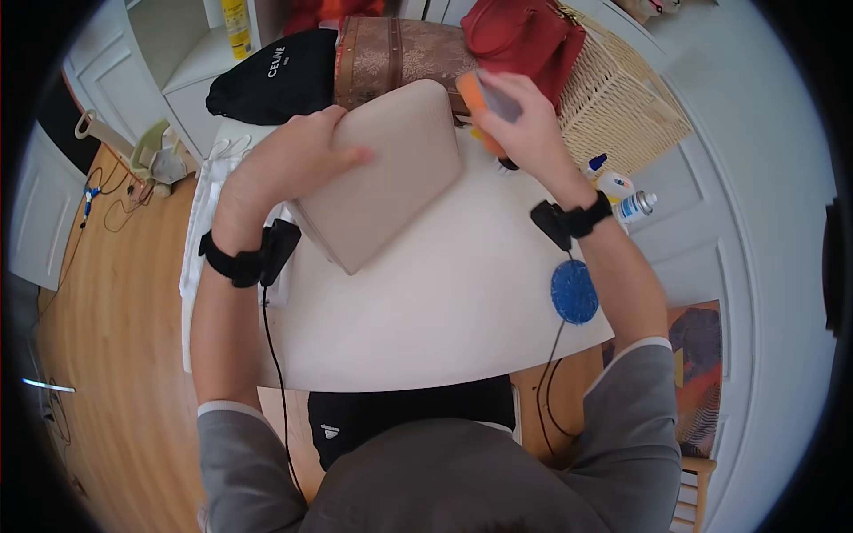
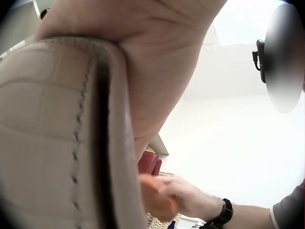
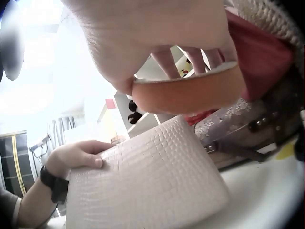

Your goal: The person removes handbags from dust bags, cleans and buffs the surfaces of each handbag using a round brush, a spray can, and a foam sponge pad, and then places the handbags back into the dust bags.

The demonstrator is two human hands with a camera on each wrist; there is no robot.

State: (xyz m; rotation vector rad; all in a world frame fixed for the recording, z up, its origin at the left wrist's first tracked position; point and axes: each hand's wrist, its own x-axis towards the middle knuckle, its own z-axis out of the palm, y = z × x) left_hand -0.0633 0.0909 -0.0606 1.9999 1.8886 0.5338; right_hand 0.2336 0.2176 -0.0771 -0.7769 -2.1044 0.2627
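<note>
A beige handbag [image 1: 404, 164] with a crocodile-like texture is tilted over the white table. My left hand [image 1: 293, 160] grips its upper left edge, thumb on the face towards me and fingers behind. In the left wrist view, the stitched edge of the bag [image 2: 62, 129] fills the left side. My right hand [image 1: 531, 129] pinches an orange sponge [image 3: 186, 95] with a pale backing, between thumb and fingertips. The sponge is held up at the bag's right, and in the right wrist view it stands above the bag's top corner.
Behind the bag are a black drawstring pouch [image 1: 284, 75], a brown patterned bag [image 1: 404, 53] and a red handbag [image 1: 520, 40]. A wicker basket [image 1: 617, 107] stands at the back right, near a spray can [image 1: 633, 209]. A blue round pad [image 1: 575, 291] lies by my right forearm.
</note>
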